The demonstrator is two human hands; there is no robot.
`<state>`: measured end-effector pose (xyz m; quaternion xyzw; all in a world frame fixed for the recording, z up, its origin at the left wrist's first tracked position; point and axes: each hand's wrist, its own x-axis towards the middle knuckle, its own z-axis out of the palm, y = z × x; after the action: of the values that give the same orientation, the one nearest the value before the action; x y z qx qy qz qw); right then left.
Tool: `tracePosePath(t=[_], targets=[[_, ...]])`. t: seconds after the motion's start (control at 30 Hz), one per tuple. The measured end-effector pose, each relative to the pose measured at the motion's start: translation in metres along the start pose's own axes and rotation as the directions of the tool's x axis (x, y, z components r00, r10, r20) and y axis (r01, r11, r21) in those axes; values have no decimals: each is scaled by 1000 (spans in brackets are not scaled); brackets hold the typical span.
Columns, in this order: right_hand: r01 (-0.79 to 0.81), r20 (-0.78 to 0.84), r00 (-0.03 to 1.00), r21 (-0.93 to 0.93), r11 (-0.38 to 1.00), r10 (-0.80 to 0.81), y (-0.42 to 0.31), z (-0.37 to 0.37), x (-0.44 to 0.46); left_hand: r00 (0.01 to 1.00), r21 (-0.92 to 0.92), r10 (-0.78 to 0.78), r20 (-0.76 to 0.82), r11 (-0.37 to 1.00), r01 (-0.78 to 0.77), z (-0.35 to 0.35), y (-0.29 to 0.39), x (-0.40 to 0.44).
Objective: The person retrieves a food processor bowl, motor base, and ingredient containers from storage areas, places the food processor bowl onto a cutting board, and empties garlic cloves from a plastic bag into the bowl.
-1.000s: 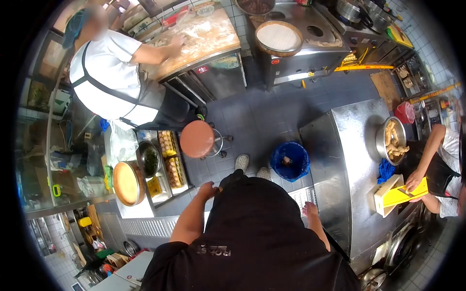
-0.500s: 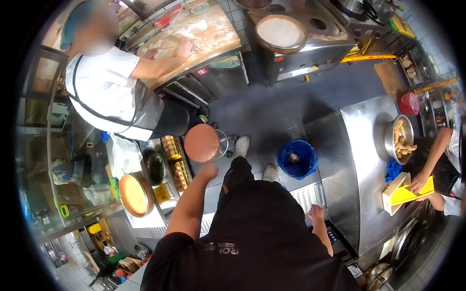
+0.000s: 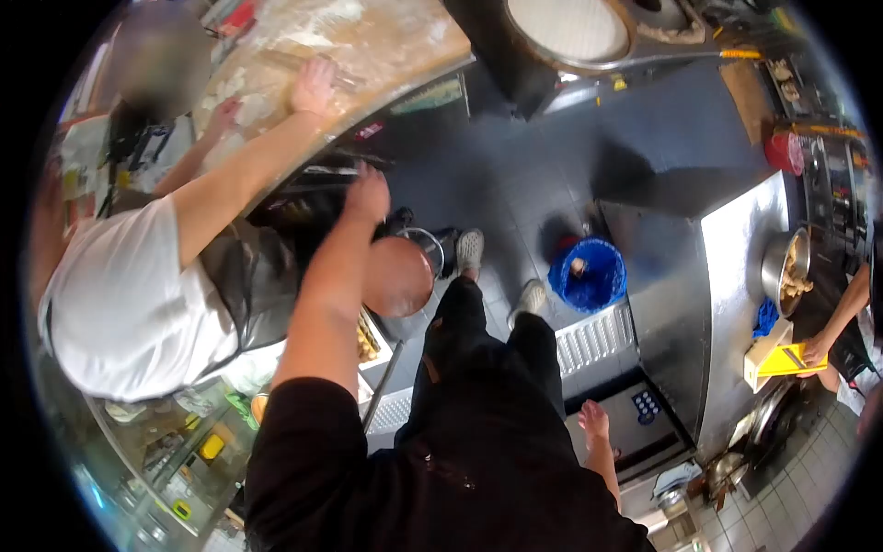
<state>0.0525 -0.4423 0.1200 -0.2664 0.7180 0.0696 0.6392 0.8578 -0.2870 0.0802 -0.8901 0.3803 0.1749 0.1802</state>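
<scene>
My left hand (image 3: 370,191) reaches forward and left, past a round tub with a smooth reddish-brown surface (image 3: 398,276), and is close to the front of the floured worktop (image 3: 405,37). Its fingers are blurred but look partly stretched, and I see nothing held in them. Part of the tub lies behind my forearm. A metal rim of a pail (image 3: 425,241) shows beside the tub. Low on my right side, my right hand (image 3: 595,421) hangs open with nothing in it, above the dark floor area near the steel counter (image 3: 676,322).
A co-worker in a white shirt (image 3: 138,313) stands close on my left, hands on the floured worktop. A blue-lined bin (image 3: 589,274) stands on the floor ahead. At right, another person's hand (image 3: 816,350) holds a yellow slicer (image 3: 780,362) near a metal bowl (image 3: 786,271) of ginger-like pieces.
My left hand has moved forward, beyond the reddish-brown tub towards the worktop. My view has shifted closer to the co-worker on the left. My right hand still hangs low at my side.
</scene>
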Motion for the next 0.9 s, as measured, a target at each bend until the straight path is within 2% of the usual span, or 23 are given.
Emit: tracePosePath(t=[0.03, 0.07, 0.1, 0.13, 0.17, 0.23, 0.33, 0.43, 0.47, 0.5, 0.53, 0.57, 0.6, 0.63, 0.7, 0.73, 0.77, 0.8, 0.83, 0.87, 0.9], targets=[[-7, -32, 999, -70, 998, 5, -2, 8, -10, 998, -68, -57, 35, 996, 59, -21, -8, 8], [-6, -112, 994, -175, 984, -13, -10, 21, -26, 998, 74, -50, 43, 996, 47, -3, -27, 30], [-13, -184, 982, -280, 960, -40, -19, 38, -44, 991, 6, -134, 7, 991, 134, -6, -36, 36], [0, -168, 985, -172, 985, -29, -14, 37, -47, 980, 27, -164, 110, 986, 162, -20, -43, 42], [-4, -180, 983, -209, 978, -35, -16, 42, -51, 963, 56, -204, 175, 979, 197, -16, -51, 51], [-7, -191, 980, -290, 957, -51, -19, 46, -54, 970, 100, -173, 170, 982, 157, -6, -63, 56], [9, -85, 996, -74, 997, -15, -15, 32, -26, 978, 165, -196, 64, 969, 184, 7, -56, 55], [114, -112, 987, -50, 992, -119, -34, 53, -5, 981, 177, -192, 40, 967, 182, 12, -43, 44], [227, -76, 964, -272, 935, -256, -47, 65, -1, 985, 159, -174, 13, 973, 170, 19, -31, 35], [328, -6, 927, -475, 816, -376, -61, 78, 0, 986, 200, -154, 57, 970, 140, 24, -16, 23], [420, 92, 873, -643, 641, -479, -80, 94, 3, 989, 245, -134, 58, 963, 117, 19, 6, 8], [417, 118, 875, -676, 607, -469, -107, 120, 0, 988, 143, -146, 48, 980, 138, 26, 24, -4], [414, 142, 877, -708, 572, -459, -139, 153, -10, 988, 141, -143, 62, 981, 133, 20, 47, -17], [411, 165, 879, -739, 534, -448, -169, 184, -17, 974, 200, -109, 201, 977, 68, 4, 69, -27], [528, 293, 813, -736, 425, -503, -218, 235, -13, 989, 200, 44, 140, 977, -72, -2, 109, -51], [628, 380, 714, -719, 298, -588, -237, 257, -2, 983, 213, 147, 110, 962, -168, -6, 128, -64], [708, 466, 601, -687, 163, -650, -256, 281, 9, 987, 30, 140, -80, 990, -138, 10, 147, -76], [753, 518, 544, -649, 111, -660, -280, 309, 11, 951, -60, 265, -159, 959, -278, 20, 166, -86], [792, 565, 485, -608, 61, -667, -306, 338, 11, 876, -161, 441, -192, 867, -472, 11, 177, -103], [820, 590, 465, -568, 70, -660, -328, 364, 12, 841, -332, 521, -145, 775, -537, 9, 191, -120], [845, 612, 444, -528, 80, -655, -348, 389, 12, 756, -378, 574, -315, 655, -654, 26, 202, -135]])
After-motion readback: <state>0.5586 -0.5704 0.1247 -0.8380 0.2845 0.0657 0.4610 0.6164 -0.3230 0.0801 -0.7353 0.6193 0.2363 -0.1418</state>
